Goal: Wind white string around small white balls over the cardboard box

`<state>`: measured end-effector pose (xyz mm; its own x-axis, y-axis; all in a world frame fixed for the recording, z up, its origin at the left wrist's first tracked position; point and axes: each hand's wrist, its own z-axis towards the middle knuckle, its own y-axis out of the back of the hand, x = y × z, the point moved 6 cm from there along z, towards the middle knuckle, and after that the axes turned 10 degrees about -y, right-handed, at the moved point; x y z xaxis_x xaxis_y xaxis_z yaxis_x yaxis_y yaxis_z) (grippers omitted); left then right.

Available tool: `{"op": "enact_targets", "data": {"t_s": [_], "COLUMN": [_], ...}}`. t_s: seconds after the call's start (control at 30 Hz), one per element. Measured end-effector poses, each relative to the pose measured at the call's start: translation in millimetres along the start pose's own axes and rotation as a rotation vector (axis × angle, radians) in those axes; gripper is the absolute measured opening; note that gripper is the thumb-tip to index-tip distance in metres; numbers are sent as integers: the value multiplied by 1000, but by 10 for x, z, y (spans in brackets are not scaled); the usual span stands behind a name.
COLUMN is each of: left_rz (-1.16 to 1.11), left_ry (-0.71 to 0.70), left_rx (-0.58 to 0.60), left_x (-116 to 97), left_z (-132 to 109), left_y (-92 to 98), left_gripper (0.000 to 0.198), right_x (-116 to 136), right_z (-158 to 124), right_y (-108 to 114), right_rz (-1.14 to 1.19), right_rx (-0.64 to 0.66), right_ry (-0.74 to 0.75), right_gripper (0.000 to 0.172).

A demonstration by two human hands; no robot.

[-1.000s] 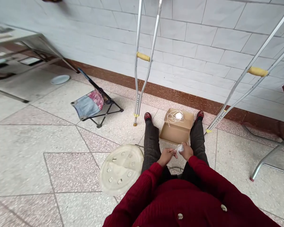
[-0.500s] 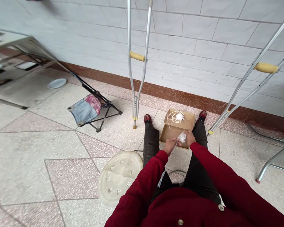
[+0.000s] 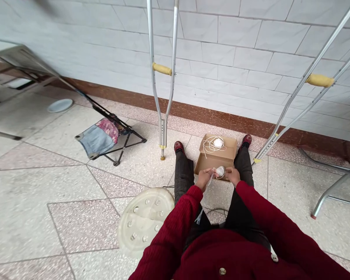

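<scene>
Bundle [image 3: 220,171] just below right of frame centre, over box [image 3: 210,161]; left hand [image 3: 205,177] pinches film [image 3: 211,179]; right hand [image 3: 232,175] beside bundle, finger closure: cannot tell; weak hold could drop bundle

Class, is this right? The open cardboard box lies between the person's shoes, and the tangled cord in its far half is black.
The colour is wrong: the head view shows the cord is white. The open cardboard box does lie between the shoes.
</scene>
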<state>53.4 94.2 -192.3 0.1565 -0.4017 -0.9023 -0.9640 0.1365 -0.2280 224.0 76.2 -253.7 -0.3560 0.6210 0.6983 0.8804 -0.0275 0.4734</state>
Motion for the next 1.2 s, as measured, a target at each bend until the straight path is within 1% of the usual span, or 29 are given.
{"op": "enact_targets", "data": {"t_s": [0.1,0.17,0.23,0.3,0.33,0.37,0.43,0.47,0.53,0.67,0.73,0.8,0.87,0.97,1.1,1.13,1.2], "left_rz": [-34,-55,-67,-62,-56,-51,-43,-44,-60,-131,-138,-132,-118,-62,-28,-22,13], "left_ry": [-35,-54,-74,-89,-93,-94,-95,-103,-132,-188,-201,-212,-215,-190,-154,-153,-151], "left_rx": [-8,-16,-30,-47,-55,-62,-72,-78,-86,-40,-27,-41,-53,-42,-29,-24,-26], "left_x": [-94,-143,-175,-191,-198,-204,-227,-247,-299,-373,-381,-376,-356,-292,-172,-140,-70], "left_z": [-53,-102,-167,-243,-281,-316,-375,-398,-432,-486,-524,-570,-621,-674,-623,-588,-498], "left_y": [3,-6,-19,-27,-29,-29,-26,-23,-23,-82,-103,-101,-103,-146,-191,-183,-125], "left_gripper": [39,40,41,42,43,43,43,43,44,46,45,44,43,43,46,46,47], "right_x": [-129,-133,-48,114,197,267,355,371,361,289,273,270,267,253,205,178,105], "right_z": [-431,-749,-1057,-1328,-1434,-1515,-1617,-1648,-1678,-1681,-1691,-1712,-1734,-1747,-1677,-1622,-1480], "right_y": [-162,-254,-356,-423,-435,-436,-434,-439,-459,-526,-567,-604,-629,-658,-724,-721,-669], "right_rz": [109,203,386,597,669,704,716,701,652,574,569,561,551,554,557,551,531], "right_rx": [140,264,487,729,820,877,925,932,905,795,777,783,777,742,731,701,601], "right_ry": [-88,-110,-124,-128,-128,-123,-117,-116,-107,-60,-41,-29,-28,-46,-76,-88,-119], "right_gripper": [28,30,35,39,40,41,44,46,47,36,33,32,32,34,28,27,30]}}
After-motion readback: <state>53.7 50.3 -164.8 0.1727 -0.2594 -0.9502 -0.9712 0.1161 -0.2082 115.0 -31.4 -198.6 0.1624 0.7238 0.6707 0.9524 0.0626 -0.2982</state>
